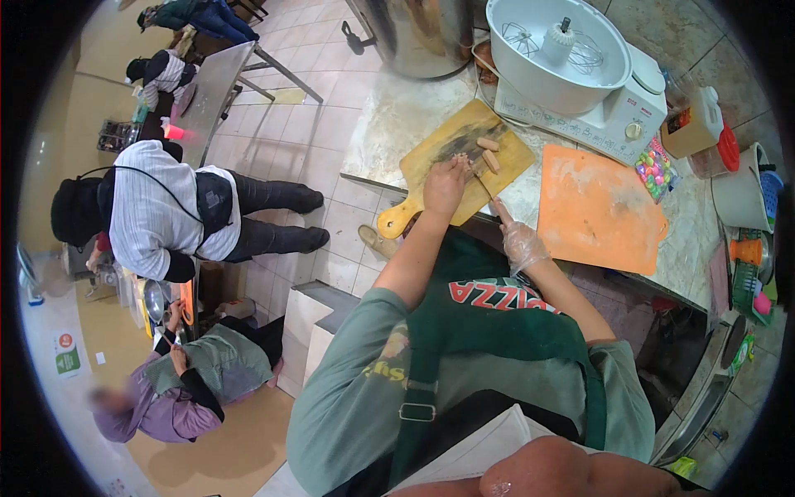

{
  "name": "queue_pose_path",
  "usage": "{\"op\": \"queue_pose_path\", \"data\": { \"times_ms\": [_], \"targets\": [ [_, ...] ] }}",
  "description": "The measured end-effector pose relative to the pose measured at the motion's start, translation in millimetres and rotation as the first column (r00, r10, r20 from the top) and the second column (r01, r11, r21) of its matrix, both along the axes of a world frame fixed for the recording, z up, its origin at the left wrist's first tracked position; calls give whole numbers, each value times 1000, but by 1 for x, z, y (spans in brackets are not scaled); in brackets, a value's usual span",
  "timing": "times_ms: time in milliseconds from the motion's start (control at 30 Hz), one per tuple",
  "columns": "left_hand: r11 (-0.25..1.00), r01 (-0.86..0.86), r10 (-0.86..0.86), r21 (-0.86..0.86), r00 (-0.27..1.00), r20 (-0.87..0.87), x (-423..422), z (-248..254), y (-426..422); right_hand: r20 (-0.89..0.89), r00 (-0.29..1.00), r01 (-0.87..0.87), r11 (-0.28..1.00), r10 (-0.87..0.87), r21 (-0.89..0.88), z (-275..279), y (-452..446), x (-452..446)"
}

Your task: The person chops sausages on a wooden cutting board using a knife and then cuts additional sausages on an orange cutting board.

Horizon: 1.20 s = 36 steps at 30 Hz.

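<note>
yellow, wood-like and stained dark, the cutting board (431,154) is topped with sausage pieces (492,161), which should be light, soft and slightly slippery, best pinned by the sides. the knife (502,213) is held by its handle in the gloved right hand (524,246), fingers wrapped closed. the bare left hand (445,186) is curled over chopped bits (465,159); its grip cannot be told. open worktop (381,124) is left leftward; the board's handle is overhung past the edge.

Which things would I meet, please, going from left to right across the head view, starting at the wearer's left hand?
Left hand, larger sausage pieces, gloved right hand, orange cutting board, red-lidded container.
</note>
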<state>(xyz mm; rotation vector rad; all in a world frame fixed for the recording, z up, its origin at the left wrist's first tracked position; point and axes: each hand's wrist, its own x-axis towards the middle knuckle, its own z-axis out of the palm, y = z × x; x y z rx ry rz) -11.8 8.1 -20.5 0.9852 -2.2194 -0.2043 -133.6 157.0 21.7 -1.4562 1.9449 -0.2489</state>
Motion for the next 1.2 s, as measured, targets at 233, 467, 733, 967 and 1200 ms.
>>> {"op": "queue_pose_path", "data": {
  "times_ms": [233, 467, 733, 967, 1200],
  "targets": [
    [996, 1, -1, 92, 1000, -5, 1, 1, -1, 28, 999, 35, 997, -33, -75, 10, -27, 6],
    [996, -8, 9, 93, 1000, -12, 1, 1, 2, 56, 998, -28, 997, 33, -78, -1, -54, 5],
    [994, -11, 13, 110, 1000, -23, 3, 1, 2, 84, 996, -1, 998, 7, -64, -7, -37, 9],
    [996, -7, 13, 91, 998, -63, 5, 4, 2, 24, 1000, 0, 1000, 0, 23, 7, -9, 2],
    [995, 75, -64, 68, 986, -153, 9, 6, -4, 33, 999, 2, 1000, -2, -8, 19, -26, 3]
  ]
}}
